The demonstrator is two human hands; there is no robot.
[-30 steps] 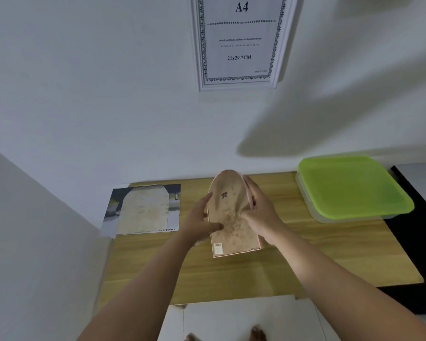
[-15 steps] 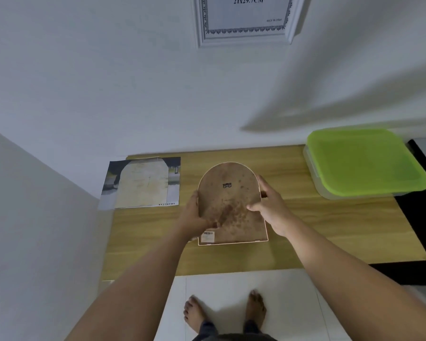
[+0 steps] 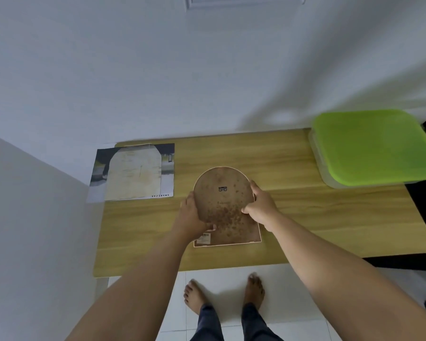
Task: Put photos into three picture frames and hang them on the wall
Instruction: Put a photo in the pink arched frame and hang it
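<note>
Domestic room, most likely a home. Plain white painted wall [image 3: 133,70], meeting a second wall at a corner on the left. Small wood-grain surface [image 3: 305,217] set against it. White tiled floor [image 3: 228,281] below, and the person stands on it with bare feet [image 3: 194,296]. Household-type plastic storage box [image 3: 374,148] with a green lid sits at the surface's right end. Lower edge of a white frame [image 3: 244,2] hangs on the wall above.

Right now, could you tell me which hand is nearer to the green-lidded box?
Right. The right hand grips the arched frame by its right edge, toward the green-lidded box; the left hand grips its left edge, farther off.
</note>
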